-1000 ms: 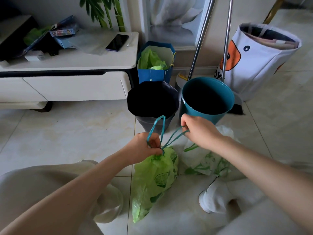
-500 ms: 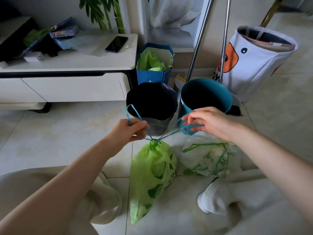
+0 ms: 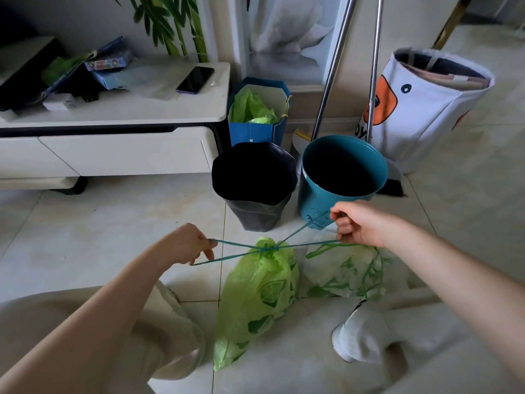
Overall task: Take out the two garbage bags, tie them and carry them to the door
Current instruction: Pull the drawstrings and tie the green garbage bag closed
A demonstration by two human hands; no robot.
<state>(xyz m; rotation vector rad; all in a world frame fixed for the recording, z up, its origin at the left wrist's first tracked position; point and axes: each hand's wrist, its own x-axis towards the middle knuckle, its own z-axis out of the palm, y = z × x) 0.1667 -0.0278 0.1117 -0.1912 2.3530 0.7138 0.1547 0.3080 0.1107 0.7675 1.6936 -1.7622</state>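
Note:
A green garbage bag (image 3: 255,294) lies on the floor tiles in front of me, its neck bunched under a knot of teal drawstring (image 3: 268,247). My left hand (image 3: 190,244) grips the drawstring ends to the left of the knot. My right hand (image 3: 359,223) grips the ends to the right, and the strings run taut between them. A white garbage bag with green print (image 3: 346,268) lies just right of the green one, under my right wrist, its green drawstring loose. Behind them stand a black bin (image 3: 254,186) and a teal bin (image 3: 341,177), both without bags.
A white low cabinet (image 3: 113,143) with a phone (image 3: 195,79) on top stands at the left. A blue paper bag (image 3: 257,115) sits behind the bins. Two metal poles (image 3: 372,81) and a white fabric basket (image 3: 426,109) stand at the right. My knees and shoe (image 3: 346,342) are near.
My hands have moved apart sideways, pulling the teal drawstring straight and tightening the knot on the green bag's neck. The loop that stood above the bag is gone.

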